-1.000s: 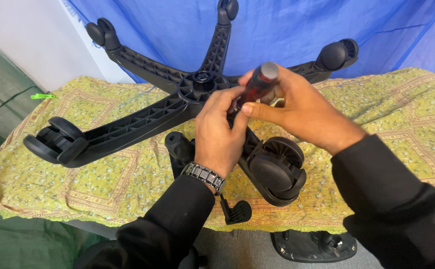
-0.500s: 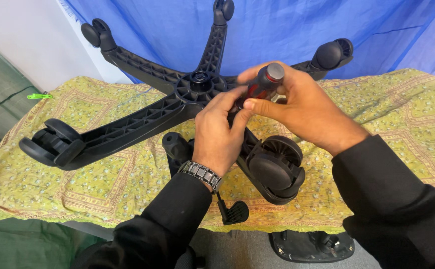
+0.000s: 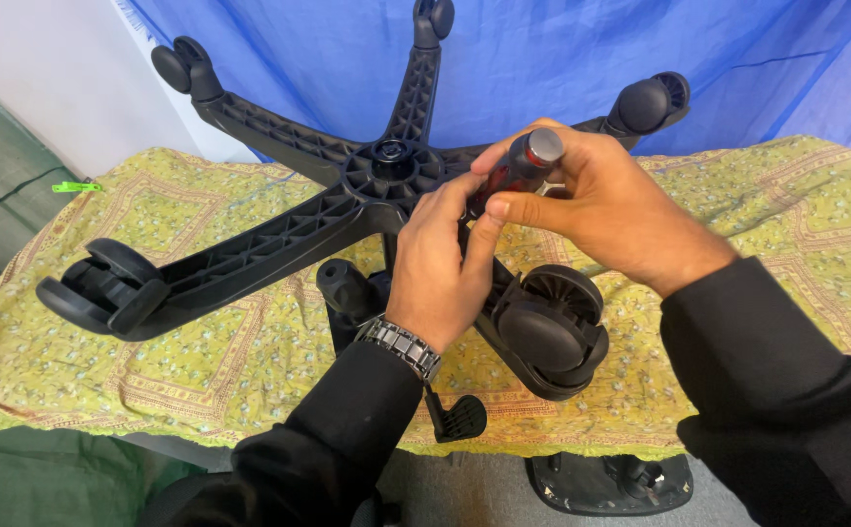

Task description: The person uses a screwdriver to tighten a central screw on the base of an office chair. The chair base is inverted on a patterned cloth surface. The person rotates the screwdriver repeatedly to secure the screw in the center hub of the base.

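Screwdriver (image 3: 523, 164), red-and-black handle with a grey cap, sits upright just right of the hub (image 3: 391, 161) of the black chair base (image 3: 250, 259), over the arm running toward the near caster (image 3: 550, 327). Tip and whatever it bears on are hidden behind the hands. Looks light and rigid; the handle seems smooth plastic, so it could slip under torque. Best grip is around the handle body with a palm or thumb near the cap. Right hand (image 3: 611, 210) is closed around the handle, fingers wrapped, thumb along the front. Left hand (image 3: 437, 273), metal watch (image 3: 401, 344) on the wrist, is curled at the lower handle or shaft with fingertips meeting the right thumb; can't tell how firmly it grips. Base lies upside down on a yellow patterned cloth (image 3: 776, 195), five arms spread, casters on the ends in view, blue sheet (image 3: 562, 59) behind. A black lever part (image 3: 455, 415) hangs at the table's front edge, another black part (image 3: 606, 483) on the floor below. Versus a second ago: both hands in the same grip on the screwdriver, tool leaning about the same, base not shifted on the cloth; only the view has drifted slightly.
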